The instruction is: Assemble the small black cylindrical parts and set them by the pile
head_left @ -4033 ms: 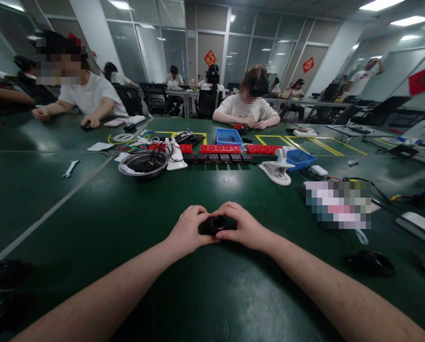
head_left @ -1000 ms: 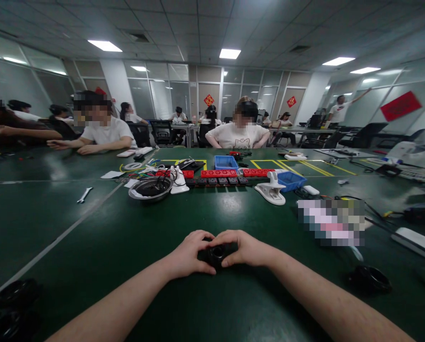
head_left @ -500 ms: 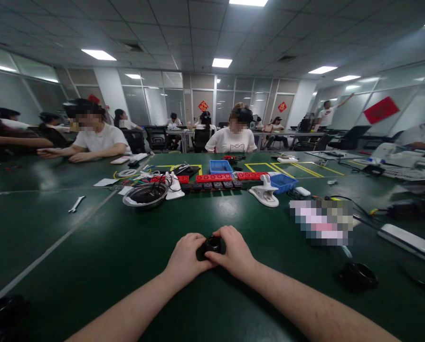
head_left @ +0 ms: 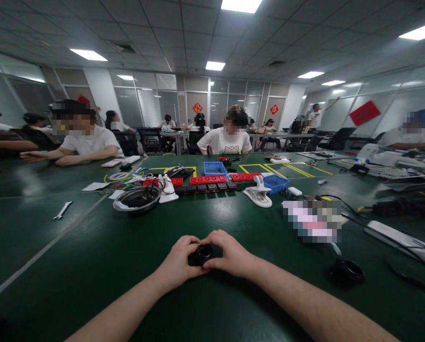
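Two-handed grip on a black ring-shaped part (head_left: 199,257), its round opening facing up and toward the viewer; the left hand (head_left: 178,259) and the right hand (head_left: 231,254) meet around it in a loop, each curved and only partly closed — fingers at the far side, thumbs at the near side — with the part held between them; whether its underside touches the green table (head_left: 127,289) cannot be told. To the right of the grip, well apart, lies a second black ring (head_left: 336,274); beyond the grip stand a metal bowl (head_left: 137,209) with dark contents, to the left, and a white clip (head_left: 260,195), to the right; red socket strips (head_left: 208,180) run crosswise between and behind these; a wrench (head_left: 62,211) lies far to the left of the grip; directly opposite — across the table — sits a co-worker (head_left: 226,142) in a white shirt.
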Available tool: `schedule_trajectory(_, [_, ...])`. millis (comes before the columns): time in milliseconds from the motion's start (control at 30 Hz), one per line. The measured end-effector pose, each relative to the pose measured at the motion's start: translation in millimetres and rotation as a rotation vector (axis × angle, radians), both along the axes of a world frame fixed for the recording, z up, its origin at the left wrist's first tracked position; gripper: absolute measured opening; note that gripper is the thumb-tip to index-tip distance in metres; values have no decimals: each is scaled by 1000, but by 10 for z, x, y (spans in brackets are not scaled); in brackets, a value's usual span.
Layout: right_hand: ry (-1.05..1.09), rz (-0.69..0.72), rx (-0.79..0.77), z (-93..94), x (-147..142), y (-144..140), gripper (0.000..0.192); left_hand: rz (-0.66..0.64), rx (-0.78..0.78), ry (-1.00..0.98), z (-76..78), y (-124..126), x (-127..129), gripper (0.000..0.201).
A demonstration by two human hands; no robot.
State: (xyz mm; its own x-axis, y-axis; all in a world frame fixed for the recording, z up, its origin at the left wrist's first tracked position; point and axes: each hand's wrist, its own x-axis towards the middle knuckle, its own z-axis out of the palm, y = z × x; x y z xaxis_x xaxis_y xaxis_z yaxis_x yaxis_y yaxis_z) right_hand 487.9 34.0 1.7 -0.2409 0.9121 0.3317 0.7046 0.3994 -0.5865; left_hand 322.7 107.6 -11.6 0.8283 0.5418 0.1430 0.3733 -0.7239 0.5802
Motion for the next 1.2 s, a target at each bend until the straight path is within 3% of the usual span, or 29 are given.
schedule_trajectory(133, [99,280,-195,112,88,1,45,-186,-60,91,49,73,-57,49])
schedule_trajectory(233, [155,311,-276,102,94,7,46,-228,-66,115,39,93,-70,52])
schedule_trajectory(400, [234,156,-278,-27,101,39,45,-109,-81,48,-21,84,-47,50])
schedule_trajectory(600, [111,-141,-91,-102,67,48,42,138,-53,-48,-45,61,-12,31])
schedule_trajectory(733, [-45,-289,16,-114,-21,21,39,116,-40,-76,-39,45,-4,22])
schedule_trajectory(1000, [-74,-353,20,-131,-87,8,38,171,22,-53,-54,-67,48,34])
schedule_trajectory(1200, [-14,-352,20,-165,-105,13,38,238,79,-9,-46,-124,80,32])
